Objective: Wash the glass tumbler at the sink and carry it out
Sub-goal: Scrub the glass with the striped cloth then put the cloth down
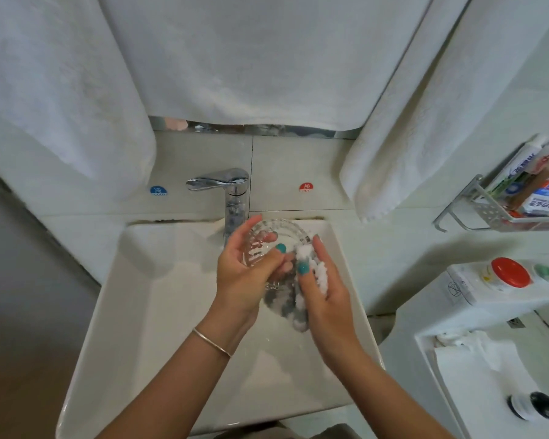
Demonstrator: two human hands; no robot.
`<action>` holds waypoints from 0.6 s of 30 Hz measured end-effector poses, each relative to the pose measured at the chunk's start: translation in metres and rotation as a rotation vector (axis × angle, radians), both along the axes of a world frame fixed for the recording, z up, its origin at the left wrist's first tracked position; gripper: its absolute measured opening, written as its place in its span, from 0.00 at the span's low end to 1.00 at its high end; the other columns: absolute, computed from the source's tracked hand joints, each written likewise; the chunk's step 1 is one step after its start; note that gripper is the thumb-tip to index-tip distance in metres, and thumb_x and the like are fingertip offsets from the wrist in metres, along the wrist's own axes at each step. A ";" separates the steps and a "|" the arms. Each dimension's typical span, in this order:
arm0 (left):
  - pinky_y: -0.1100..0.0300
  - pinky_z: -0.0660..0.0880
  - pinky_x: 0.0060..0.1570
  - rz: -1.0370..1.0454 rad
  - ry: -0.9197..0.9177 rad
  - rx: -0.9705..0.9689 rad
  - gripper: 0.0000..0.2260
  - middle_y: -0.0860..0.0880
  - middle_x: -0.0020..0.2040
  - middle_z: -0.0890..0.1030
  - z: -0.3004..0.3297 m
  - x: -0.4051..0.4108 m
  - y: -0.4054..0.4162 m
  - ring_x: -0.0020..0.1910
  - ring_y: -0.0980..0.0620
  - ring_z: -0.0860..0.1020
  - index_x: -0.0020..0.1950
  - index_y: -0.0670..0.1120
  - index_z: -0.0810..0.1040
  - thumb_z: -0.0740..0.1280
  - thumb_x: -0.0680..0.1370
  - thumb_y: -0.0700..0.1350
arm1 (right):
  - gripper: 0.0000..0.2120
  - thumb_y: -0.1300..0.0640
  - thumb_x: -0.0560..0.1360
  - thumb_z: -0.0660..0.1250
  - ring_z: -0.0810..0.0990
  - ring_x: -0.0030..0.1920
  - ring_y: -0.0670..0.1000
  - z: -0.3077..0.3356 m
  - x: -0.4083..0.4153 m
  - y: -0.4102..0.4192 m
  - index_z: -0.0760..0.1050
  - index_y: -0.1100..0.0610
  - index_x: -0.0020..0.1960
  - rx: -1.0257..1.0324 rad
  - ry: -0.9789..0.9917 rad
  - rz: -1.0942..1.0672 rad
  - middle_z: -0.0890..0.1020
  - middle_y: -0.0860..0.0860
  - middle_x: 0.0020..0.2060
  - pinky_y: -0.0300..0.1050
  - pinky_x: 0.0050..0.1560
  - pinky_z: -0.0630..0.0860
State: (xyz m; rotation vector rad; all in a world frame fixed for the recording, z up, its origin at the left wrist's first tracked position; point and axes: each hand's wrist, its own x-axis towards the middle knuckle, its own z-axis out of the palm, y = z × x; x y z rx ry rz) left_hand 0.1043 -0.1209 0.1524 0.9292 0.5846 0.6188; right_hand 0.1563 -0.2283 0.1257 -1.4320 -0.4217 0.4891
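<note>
Over the white basin (159, 299), my left hand (244, 280) grips a clear ribbed glass tumbler (278, 231), tilted with its mouth facing up and away, my thumb reaching across its front. My right hand (325, 293) holds a white and grey fluffy cloth (293, 301) against the tumbler's right side, fingers curled round it. The chrome tap (227, 191) stands just behind the glass. No running water is visible.
White towels hang at the left (54, 99), middle (251, 64) and right (425, 122) above the sink. A metal wall rack (476, 210) with tubes and packets sits at right. A toilet tank (488, 299) carries a red-lidded jar (509, 272).
</note>
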 end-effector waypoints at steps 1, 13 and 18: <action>0.54 0.83 0.46 0.001 0.007 0.022 0.26 0.44 0.54 0.81 -0.001 0.000 -0.003 0.50 0.46 0.83 0.63 0.49 0.76 0.70 0.71 0.27 | 0.21 0.57 0.80 0.62 0.81 0.58 0.44 0.001 0.001 0.002 0.67 0.44 0.71 -0.003 -0.010 -0.015 0.79 0.41 0.59 0.43 0.55 0.80; 0.57 0.82 0.43 0.036 -0.105 -0.072 0.26 0.44 0.55 0.82 -0.012 -0.001 -0.019 0.50 0.47 0.83 0.62 0.51 0.75 0.67 0.72 0.25 | 0.17 0.50 0.77 0.64 0.79 0.60 0.45 0.005 0.014 0.013 0.73 0.43 0.66 -0.077 -0.160 -0.151 0.79 0.48 0.61 0.53 0.61 0.78; 0.56 0.81 0.47 0.133 -0.181 -0.145 0.26 0.46 0.56 0.82 -0.009 -0.002 -0.016 0.53 0.47 0.82 0.64 0.52 0.74 0.70 0.71 0.30 | 0.17 0.55 0.78 0.66 0.78 0.61 0.42 0.007 -0.017 0.015 0.72 0.43 0.65 -0.057 -0.140 -0.125 0.79 0.43 0.61 0.47 0.63 0.76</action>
